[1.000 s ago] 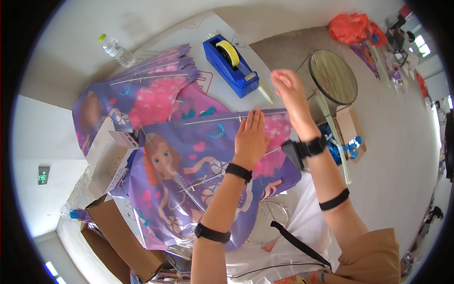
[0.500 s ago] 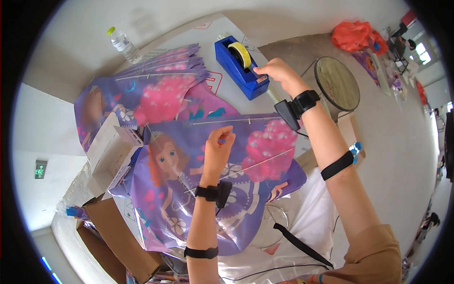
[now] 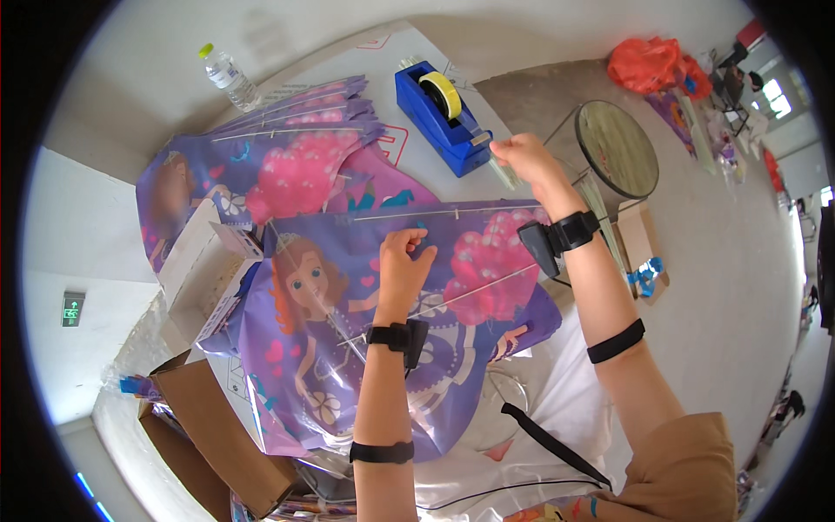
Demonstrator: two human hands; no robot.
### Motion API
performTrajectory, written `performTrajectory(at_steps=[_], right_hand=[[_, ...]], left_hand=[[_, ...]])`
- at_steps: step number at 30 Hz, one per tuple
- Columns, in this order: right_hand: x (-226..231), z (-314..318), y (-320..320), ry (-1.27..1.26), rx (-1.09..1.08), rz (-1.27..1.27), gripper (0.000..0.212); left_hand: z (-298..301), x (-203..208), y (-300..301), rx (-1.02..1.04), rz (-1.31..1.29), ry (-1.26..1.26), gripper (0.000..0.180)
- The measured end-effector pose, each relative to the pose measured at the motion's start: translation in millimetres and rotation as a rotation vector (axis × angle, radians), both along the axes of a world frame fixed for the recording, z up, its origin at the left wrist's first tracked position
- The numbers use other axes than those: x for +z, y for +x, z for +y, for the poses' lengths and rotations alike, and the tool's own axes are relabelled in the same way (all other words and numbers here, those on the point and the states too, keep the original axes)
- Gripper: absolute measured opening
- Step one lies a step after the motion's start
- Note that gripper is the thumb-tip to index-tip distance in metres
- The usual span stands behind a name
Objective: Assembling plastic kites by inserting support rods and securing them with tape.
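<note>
A purple kite (image 3: 409,344) printed with a cartoon princess and pink balloons is spread before me, with thin rods across it. Above its middle is my left hand (image 3: 402,270), fingers half curled and thumb apart, with nothing visible between them. At the near end of a blue tape dispenser (image 3: 439,130) is my right hand (image 3: 532,165), its thumb and forefinger pinched together. Whatever they pinch is too small to make out. A yellow tape roll (image 3: 441,94) sits in the dispenser.
More kites (image 3: 287,165) lie stacked at the far left, near a water bottle (image 3: 228,76). A white carton (image 3: 204,274) stands left of the kite; a brown cardboard box (image 3: 217,426) is nearer me. To the right are a round stool (image 3: 617,150) and a red plastic bag (image 3: 648,65).
My right hand has drawn back from the dispenser's top, toward me and slightly right, fingers still pinched. My left thumb and forefinger have spread a little.
</note>
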State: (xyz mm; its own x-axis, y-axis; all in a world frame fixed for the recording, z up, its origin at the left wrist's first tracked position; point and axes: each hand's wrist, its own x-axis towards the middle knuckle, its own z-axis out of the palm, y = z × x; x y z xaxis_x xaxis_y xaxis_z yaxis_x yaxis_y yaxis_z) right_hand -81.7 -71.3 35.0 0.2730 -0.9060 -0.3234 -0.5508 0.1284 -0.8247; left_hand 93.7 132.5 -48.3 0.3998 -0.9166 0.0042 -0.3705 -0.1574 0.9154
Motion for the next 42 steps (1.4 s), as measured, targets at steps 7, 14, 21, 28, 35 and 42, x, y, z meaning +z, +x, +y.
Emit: performTrajectory(at_steps=[7,14,21,28,35,42], right_hand=[[-46,16,3,0.149,-0.186,-0.384,0.023],[-69,103,32,-0.08,-0.207,-0.463,0.015],[-71,122,82,0.085,-0.305,-0.47,0.055],[-70,123,87,0.04,-0.472,-0.478,0.037],[-58,130,96,0.034,-0.534,-0.387,0.032],[-74,125,98,-0.048,-0.561,-0.21,0.03]], left_hand=[[-6,1,-4,-0.021,-0.016,0.04,0.032],[-21,19,6,-0.005,-0.188,-0.058,0.039],[-30,-2,11,0.012,-0.068,-0.079,0.04],[-32,4,8,0.009,-0.057,-0.067,0.039],[-28,8,13,-0.022,-0.053,-0.069,0.039],[-32,6,7,-0.052,-0.089,-0.05,0.04]])
